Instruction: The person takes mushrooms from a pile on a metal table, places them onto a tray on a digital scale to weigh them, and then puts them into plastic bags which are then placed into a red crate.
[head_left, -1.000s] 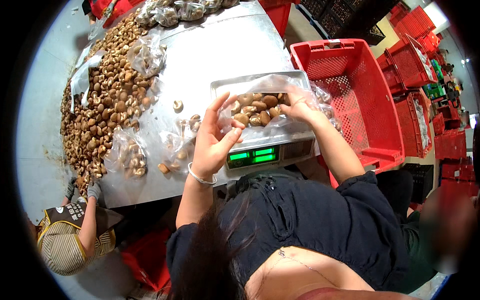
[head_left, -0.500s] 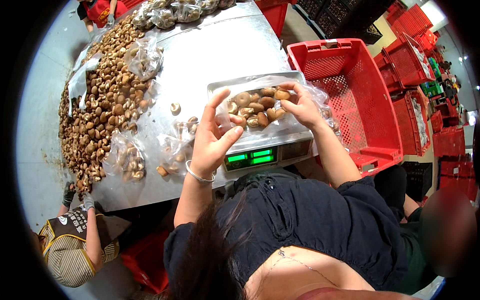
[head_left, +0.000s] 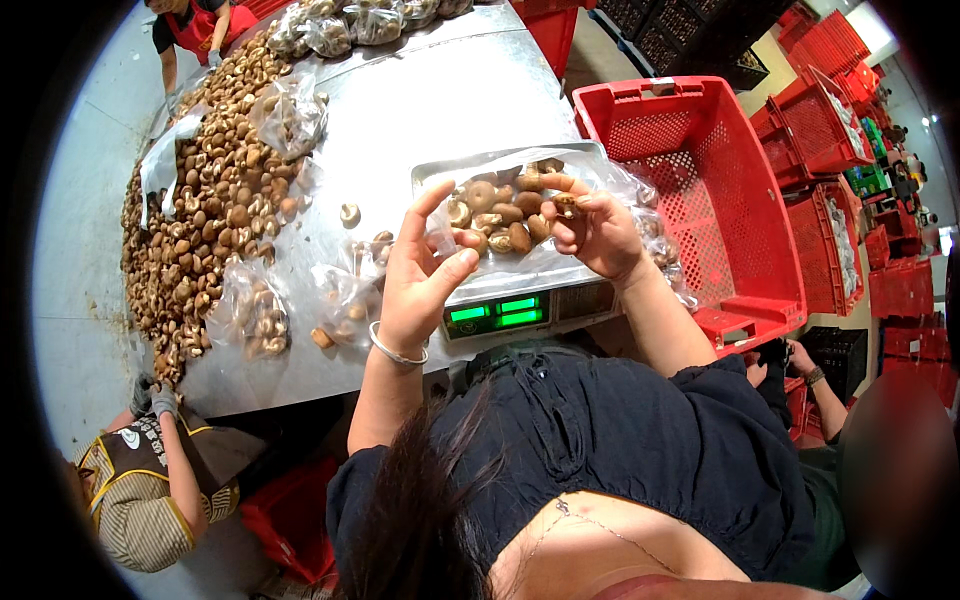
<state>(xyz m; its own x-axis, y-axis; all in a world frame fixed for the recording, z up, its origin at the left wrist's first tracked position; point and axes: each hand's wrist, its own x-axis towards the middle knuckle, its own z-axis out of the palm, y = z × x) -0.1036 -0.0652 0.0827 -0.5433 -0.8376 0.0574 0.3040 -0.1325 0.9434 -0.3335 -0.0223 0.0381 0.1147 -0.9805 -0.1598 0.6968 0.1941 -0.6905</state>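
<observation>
While the left hand (head_left: 415, 285) curves, thumb and fingers spread apart, at the left side of a clear plastic bag (head_left: 500, 168) of shiitakes (head_left: 507, 213) on the digital scale (head_left: 497, 312), the right hand (head_left: 605, 242) pinches a single mushroom (head_left: 566, 204). Bare tabletop (head_left: 430, 90) stretches beyond; a red crate (head_left: 738, 185) stands close at right.

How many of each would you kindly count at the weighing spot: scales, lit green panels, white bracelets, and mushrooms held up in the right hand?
Scale: 1
Lit green panels: 3
White bracelet: 1
Mushroom held in the right hand: 1
Total: 6
</observation>
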